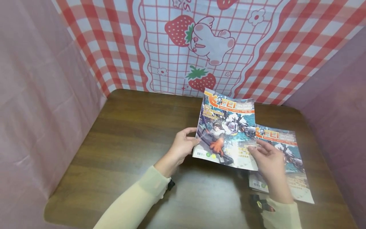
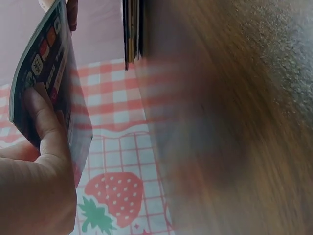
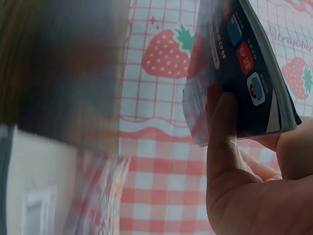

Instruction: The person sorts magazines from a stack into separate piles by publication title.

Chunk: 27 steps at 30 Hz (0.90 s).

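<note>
A magazine (image 1: 226,127) with a colourful cover is held up above the table, tilted, its front facing the head camera. My left hand (image 1: 184,143) pinches its left edge, thumb in front and fingers behind. At the lower right edge, my right hand (image 1: 268,159) grips it the same way. Both wrist views show fingers against the dark back cover (image 2: 49,58) of the magazine (image 3: 244,73). More magazines (image 1: 297,171) with the same cover lie stacked on the table at the right, partly hidden by my right hand and forearm.
The brown wooden table (image 1: 120,152) has rounded corners. A red-and-white checked cloth (image 1: 114,41) with strawberries hangs behind it. Pink cloth (image 1: 37,95) hangs at the left, and purplish cloth (image 1: 337,82) at the right. The stack's edges (image 3: 93,196) show in the right wrist view.
</note>
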{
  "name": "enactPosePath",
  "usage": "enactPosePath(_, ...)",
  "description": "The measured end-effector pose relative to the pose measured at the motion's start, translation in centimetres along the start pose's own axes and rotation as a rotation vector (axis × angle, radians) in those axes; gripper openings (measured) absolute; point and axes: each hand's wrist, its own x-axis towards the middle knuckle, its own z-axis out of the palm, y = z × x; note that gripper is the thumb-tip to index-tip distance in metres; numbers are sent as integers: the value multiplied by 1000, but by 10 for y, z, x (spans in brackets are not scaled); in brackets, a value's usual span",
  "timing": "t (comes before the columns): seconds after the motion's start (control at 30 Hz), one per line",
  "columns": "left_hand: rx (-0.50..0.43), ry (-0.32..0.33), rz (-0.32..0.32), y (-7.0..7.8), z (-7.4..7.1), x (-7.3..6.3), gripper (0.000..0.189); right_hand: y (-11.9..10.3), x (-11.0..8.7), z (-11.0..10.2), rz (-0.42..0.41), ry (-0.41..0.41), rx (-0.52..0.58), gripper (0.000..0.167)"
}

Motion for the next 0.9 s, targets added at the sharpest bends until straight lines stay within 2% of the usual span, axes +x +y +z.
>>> enactPosePath(0.17, 2, 20, -15, 0, -11, -5, 45, -3, -1, 11, -10, -9, 0, 60)
enactPosePath(0.4, -2, 41, 10, 1, -27, -13, 46, -5, -2, 27, -81, -39, 13, 54)
enactPosePath(0.53, 5, 71, 19, 2, -38, -17, 46, -5, -1, 41, -108, -52, 46, 48)
enactPosePath(0.73, 3, 125, 32, 2, -54, -21, 44, -8, 4, 60, -190, -71, 94, 42)
enactPosePath(0.9, 1, 157, 32, 4, -63, -24, 45, -13, 6, 70, -204, -95, 155, 39)
